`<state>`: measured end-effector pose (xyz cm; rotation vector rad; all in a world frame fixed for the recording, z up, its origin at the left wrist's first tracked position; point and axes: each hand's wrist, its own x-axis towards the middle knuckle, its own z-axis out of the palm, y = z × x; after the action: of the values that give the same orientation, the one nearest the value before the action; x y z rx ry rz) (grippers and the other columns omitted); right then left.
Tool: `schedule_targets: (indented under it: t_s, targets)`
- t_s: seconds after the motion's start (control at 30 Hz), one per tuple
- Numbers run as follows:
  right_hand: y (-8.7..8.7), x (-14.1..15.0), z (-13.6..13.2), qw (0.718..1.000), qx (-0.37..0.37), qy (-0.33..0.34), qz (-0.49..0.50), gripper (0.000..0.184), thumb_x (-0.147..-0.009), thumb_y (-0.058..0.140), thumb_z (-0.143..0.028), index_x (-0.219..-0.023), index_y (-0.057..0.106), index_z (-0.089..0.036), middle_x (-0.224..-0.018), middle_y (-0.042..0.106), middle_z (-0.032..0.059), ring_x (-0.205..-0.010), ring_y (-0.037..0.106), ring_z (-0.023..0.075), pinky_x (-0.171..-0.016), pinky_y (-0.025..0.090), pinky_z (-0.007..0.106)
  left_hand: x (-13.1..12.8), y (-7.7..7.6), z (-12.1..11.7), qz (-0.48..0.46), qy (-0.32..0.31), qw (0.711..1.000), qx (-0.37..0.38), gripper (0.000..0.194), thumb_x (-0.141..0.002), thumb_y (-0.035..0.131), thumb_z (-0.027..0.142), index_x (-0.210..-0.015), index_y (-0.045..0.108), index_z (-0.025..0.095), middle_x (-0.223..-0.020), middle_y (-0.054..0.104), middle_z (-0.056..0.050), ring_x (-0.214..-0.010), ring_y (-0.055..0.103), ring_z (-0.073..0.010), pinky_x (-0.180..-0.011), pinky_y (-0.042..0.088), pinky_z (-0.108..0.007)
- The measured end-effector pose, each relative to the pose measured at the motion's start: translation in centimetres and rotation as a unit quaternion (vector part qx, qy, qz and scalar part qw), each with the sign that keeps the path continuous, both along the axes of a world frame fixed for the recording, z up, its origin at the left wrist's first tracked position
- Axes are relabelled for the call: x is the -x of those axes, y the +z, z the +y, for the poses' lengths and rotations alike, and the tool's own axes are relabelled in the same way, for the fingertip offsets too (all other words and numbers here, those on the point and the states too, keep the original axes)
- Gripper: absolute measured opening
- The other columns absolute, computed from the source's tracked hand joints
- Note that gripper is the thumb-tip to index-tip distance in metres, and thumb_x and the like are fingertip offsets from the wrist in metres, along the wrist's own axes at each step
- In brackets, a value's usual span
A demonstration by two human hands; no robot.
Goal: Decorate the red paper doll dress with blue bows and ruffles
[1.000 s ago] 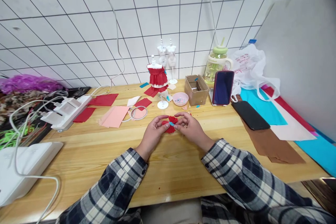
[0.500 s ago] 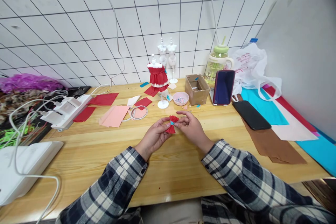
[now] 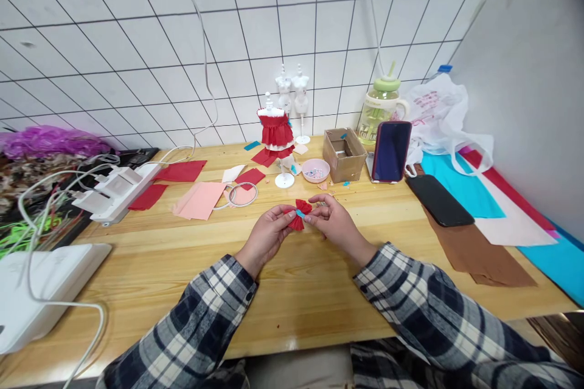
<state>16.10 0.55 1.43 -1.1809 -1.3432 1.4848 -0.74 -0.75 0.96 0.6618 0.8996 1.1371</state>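
A small red crepe-paper bow [image 3: 298,224] with a blue band round its middle is held above the table between both hands. My left hand [image 3: 267,228] pinches its left side with thumb and fingers. From the right, my right hand [image 3: 336,225] grips the blue band between thumb and index finger. Beyond the hands, a mini dress form [image 3: 277,134] on a white stand wears a red ruffled dress with a white layer. A pink bowl [image 3: 316,171] with small beads stands to its right.
Bare dress forms [image 3: 300,103], a cardboard box [image 3: 344,155], a propped phone [image 3: 390,152] and a green-lidded bottle [image 3: 379,106] stand at the back. Paper pieces [image 3: 198,200] and a power strip [image 3: 121,194] lie left. A black phone [image 3: 439,200] rests on brown paper at right.
The bow has turned a little and its red folds look more spread, with more of the blue band showing. Both hands stay in nearly the same place.
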Motion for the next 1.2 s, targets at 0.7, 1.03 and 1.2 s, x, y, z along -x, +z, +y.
schedule_targets:
  t_s: [0.7,1.03,1.2]
  targets:
    - [-0.5,0.0,0.4,1.0,-0.024,-0.02,0.002,0.029,-0.066,0.072,-0.034,-0.087,0.062,-0.017,-0.069,0.06,-0.0002,-0.058,0.053,0.0112,-0.044,0.043,0.021,0.0,1.2,-0.9,0.421,0.046,0.859,-0.288,0.036,-0.073,0.066,0.016,-0.108,0.06,0.021,-0.113,0.06,-0.009,-0.11,0.053,-0.024,-0.099,0.039,-0.039]
    - [-0.4,0.3,0.1,0.999,0.024,-0.017,0.041,0.042,-0.066,0.073,-0.039,-0.098,0.056,-0.018,-0.069,0.059,-0.0026,-0.049,0.048,0.0086,-0.034,0.039,0.018,0.0,1.7,-1.4,0.626,0.005,0.685,-0.373,0.023,-0.081,0.06,0.025,-0.103,0.067,0.022,-0.098,0.067,-0.012,-0.1,0.054,-0.0307,-0.097,0.03,-0.045]
    - [0.1,-0.4,-0.1,0.999,-0.023,0.017,0.033,0.044,-0.081,0.056,-0.043,-0.117,0.05,-0.02,-0.064,0.059,-0.0037,-0.044,0.047,0.0096,-0.04,0.041,0.021,0.4,0.8,-0.6,0.498,0.045,0.828,-0.254,0.013,-0.078,0.065,0.032,-0.084,0.069,0.021,-0.079,0.068,-0.006,-0.076,0.059,-0.0228,-0.076,0.042,-0.034]
